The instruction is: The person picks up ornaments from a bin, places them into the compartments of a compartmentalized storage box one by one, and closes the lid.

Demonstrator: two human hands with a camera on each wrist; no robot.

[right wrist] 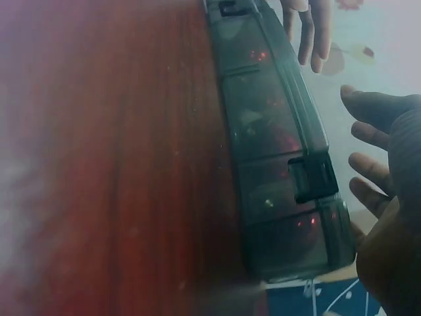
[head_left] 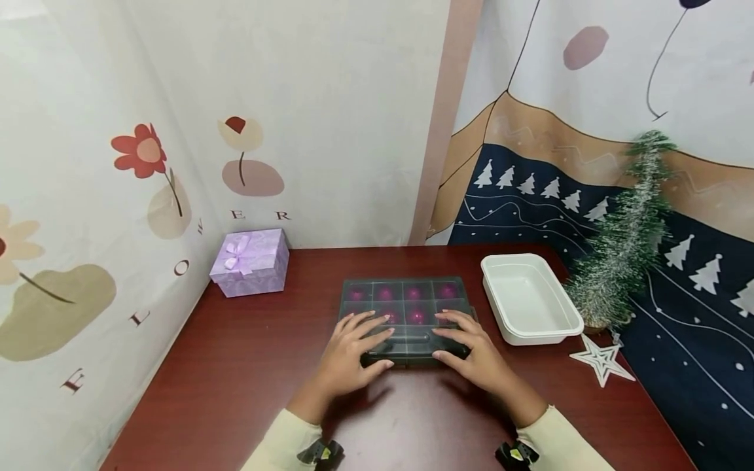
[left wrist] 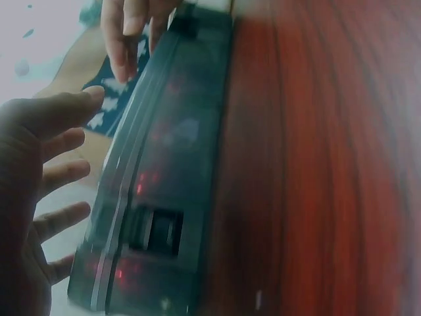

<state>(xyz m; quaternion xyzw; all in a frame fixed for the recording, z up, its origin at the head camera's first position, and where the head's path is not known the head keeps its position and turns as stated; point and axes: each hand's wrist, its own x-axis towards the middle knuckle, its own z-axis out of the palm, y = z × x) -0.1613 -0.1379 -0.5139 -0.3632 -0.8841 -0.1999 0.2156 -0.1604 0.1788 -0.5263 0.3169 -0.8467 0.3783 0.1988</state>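
Observation:
A dark see-through compartment box (head_left: 406,337) lies flat on the table with its lid down. Pinkish-red items (head_left: 414,292) show dimly through several of its compartments; their kind cannot be made out. Over the lid's front left part is my left hand (head_left: 350,356), fingers spread and slightly bent. My right hand (head_left: 480,350) mirrors it at the front right. Both hold nothing; whether fingertips touch the lid is unclear. Latches on the box's front side appear in the left wrist view, one latch (left wrist: 158,230) nearest, and in the right wrist view, another latch (right wrist: 312,178).
Right of the box stands a white plastic tray (head_left: 530,297). Beyond it are a small frosted tinsel tree (head_left: 624,242) and a white star ornament (head_left: 602,360). A lilac gift box (head_left: 250,261) sits at the table's back left corner, by the printed curtain (head_left: 347,131).

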